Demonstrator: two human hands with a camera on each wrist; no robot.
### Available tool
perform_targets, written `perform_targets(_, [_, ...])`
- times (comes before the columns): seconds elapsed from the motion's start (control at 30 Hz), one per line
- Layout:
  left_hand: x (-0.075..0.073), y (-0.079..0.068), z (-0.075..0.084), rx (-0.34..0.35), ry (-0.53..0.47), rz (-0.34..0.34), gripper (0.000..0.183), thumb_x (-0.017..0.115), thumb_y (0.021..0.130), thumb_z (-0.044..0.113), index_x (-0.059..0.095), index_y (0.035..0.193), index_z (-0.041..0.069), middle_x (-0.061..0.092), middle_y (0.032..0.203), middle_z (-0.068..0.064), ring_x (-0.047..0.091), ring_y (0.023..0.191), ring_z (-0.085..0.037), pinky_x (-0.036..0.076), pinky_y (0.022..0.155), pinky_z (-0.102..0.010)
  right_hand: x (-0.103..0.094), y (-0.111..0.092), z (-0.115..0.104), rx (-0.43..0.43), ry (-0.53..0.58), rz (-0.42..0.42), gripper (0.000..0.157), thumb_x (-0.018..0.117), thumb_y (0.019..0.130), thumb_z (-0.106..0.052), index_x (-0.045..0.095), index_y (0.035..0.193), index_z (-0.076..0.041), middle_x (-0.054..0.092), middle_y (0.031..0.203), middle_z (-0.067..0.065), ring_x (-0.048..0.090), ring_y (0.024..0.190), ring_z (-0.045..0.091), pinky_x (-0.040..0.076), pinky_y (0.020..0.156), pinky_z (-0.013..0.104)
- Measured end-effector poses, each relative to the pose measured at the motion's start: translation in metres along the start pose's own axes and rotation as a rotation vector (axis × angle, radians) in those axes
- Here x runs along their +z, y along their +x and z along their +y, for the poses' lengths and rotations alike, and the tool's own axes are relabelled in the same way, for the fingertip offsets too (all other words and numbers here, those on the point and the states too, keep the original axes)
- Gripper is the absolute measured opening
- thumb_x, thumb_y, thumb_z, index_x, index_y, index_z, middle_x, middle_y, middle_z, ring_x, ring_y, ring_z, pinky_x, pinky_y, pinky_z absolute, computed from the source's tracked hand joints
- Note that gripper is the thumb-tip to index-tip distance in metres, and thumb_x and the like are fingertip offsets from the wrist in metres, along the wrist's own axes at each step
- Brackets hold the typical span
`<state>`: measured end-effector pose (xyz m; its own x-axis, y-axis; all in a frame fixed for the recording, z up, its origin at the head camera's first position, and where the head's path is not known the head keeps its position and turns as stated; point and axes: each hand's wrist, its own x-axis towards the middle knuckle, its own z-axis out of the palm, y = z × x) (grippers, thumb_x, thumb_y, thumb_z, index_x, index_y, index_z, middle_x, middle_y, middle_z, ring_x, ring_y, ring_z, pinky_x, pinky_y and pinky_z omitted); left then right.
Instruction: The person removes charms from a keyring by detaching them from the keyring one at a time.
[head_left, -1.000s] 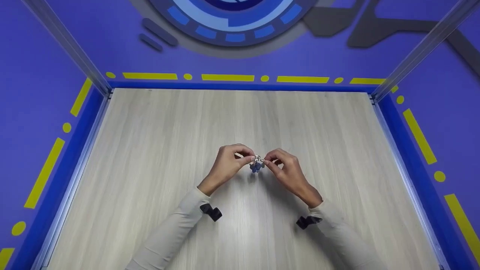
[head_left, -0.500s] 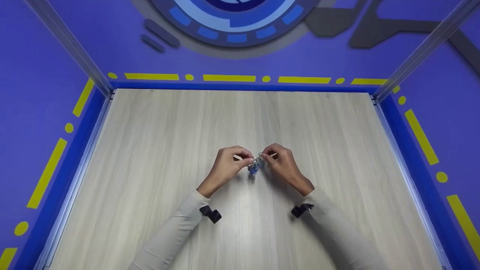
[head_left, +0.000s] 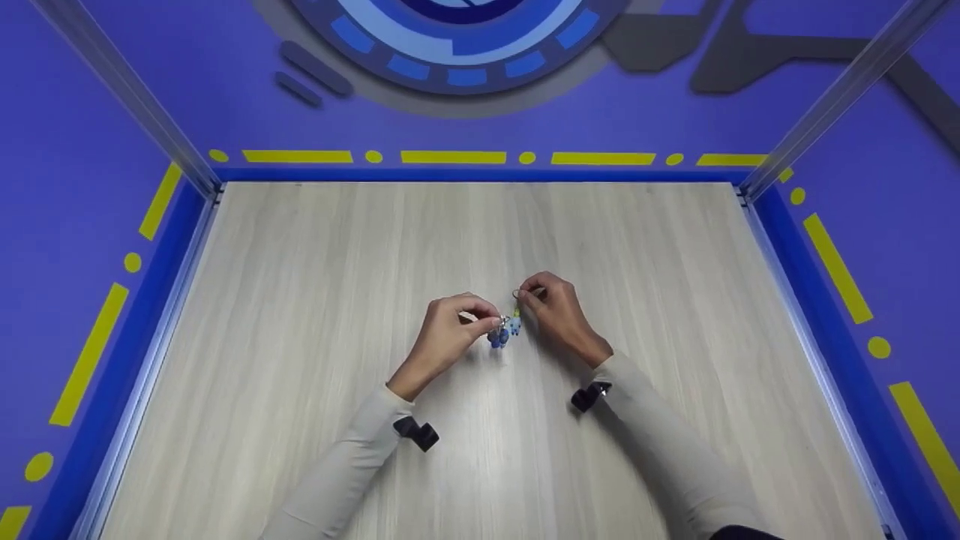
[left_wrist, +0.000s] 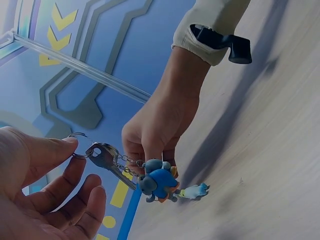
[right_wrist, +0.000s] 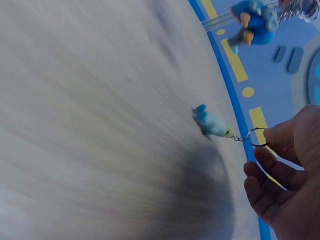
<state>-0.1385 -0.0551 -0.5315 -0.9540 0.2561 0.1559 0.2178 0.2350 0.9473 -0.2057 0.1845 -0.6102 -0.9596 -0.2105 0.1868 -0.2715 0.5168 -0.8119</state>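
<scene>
My left hand [head_left: 454, 330] pinches a split key ring between thumb and index finger. From it hang a metal key [left_wrist: 106, 160] and, on thin chains, dark blue toy-figure charms [left_wrist: 161, 183]. A short way off, my right hand [head_left: 556, 307] pinches another key ring [right_wrist: 256, 137] by its edge. That ring carries a pale blue figure keychain [right_wrist: 214, 124] with a yellow-green top, hanging by a short chain. In the right wrist view the pale figure hangs apart from the dark blue bunch. Both hands are above the table.
Beneath the hands lies a light wood-grain table [head_left: 360, 247]. Blue panels [head_left: 480, 135] with yellow markings enclose its back and sides, with metal posts at the corners. A black wrist camera [head_left: 416, 433] sits on the left sleeve, another [head_left: 590, 396] on the right.
My right hand has drawn away from the bunch toward the back of the table, bringing the ring and pale blue figure clear of it. The left hand has shifted slightly left.
</scene>
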Motion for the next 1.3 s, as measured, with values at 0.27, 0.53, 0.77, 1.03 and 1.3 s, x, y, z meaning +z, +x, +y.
perform_targets(0.27, [0.0, -0.002, 0.0, 0.0, 0.01, -0.003, 0.009, 0.085, 0.097, 0.006, 0.084, 0.094, 0.015, 0.078, 0.093, 0.008, 0.073, 0.09, -0.012, 0.06, 0.082, -0.033, 0.001, 0.002, 0.015, 0.041, -0.091, 0.013, 0.005, 0.075, 0.102, -0.004, 0.077, 0.106, -0.002, 0.072, 0.105, 0.011, 0.062, 0.102, 0.028, 0.049, 0.093, 0.043])
perform_targets(0.53, [0.0, -0.002, -0.002, 0.009, 0.014, -0.004, 0.009, 0.084, 0.097, 0.006, 0.083, 0.094, 0.014, 0.08, 0.095, 0.002, 0.072, 0.091, -0.013, 0.061, 0.083, -0.041, 0.003, 0.006, 0.015, 0.037, -0.112, 0.014, 0.006, 0.073, 0.101, -0.003, 0.076, 0.105, 0.0, 0.071, 0.11, 0.014, 0.061, 0.11, 0.032, 0.048, 0.098, 0.048])
perform_targets(0.77, [-0.003, -0.002, -0.005, 0.002, 0.005, -0.004, 0.009, 0.084, 0.096, 0.005, 0.084, 0.093, 0.013, 0.08, 0.094, 0.002, 0.072, 0.09, -0.013, 0.061, 0.084, -0.043, 0.004, -0.001, 0.004, -0.018, -0.079, -0.007, 0.006, 0.073, 0.101, 0.0, 0.077, 0.106, 0.0, 0.073, 0.109, 0.015, 0.064, 0.109, 0.033, 0.049, 0.1, 0.049])
perform_targets(1.03, [-0.003, -0.002, -0.005, 0.015, 0.012, -0.007, 0.008, 0.084, 0.097, 0.005, 0.084, 0.094, 0.013, 0.079, 0.093, 0.004, 0.073, 0.089, -0.012, 0.061, 0.085, -0.041, -0.005, -0.018, -0.014, -0.139, -0.029, -0.027, 0.004, 0.075, 0.102, -0.001, 0.077, 0.105, 0.0, 0.076, 0.111, 0.014, 0.066, 0.114, 0.034, 0.053, 0.101, 0.054])
perform_targets(1.3, [0.0, -0.002, -0.006, 0.011, 0.006, -0.01, 0.012, 0.084, 0.097, 0.005, 0.082, 0.092, 0.016, 0.077, 0.092, 0.007, 0.072, 0.088, -0.012, 0.061, 0.086, -0.051, -0.011, -0.038, -0.038, -0.195, 0.046, -0.052, 0.004, 0.075, 0.104, -0.002, 0.078, 0.106, 0.0, 0.078, 0.112, 0.01, 0.069, 0.113, 0.031, 0.056, 0.096, 0.054])
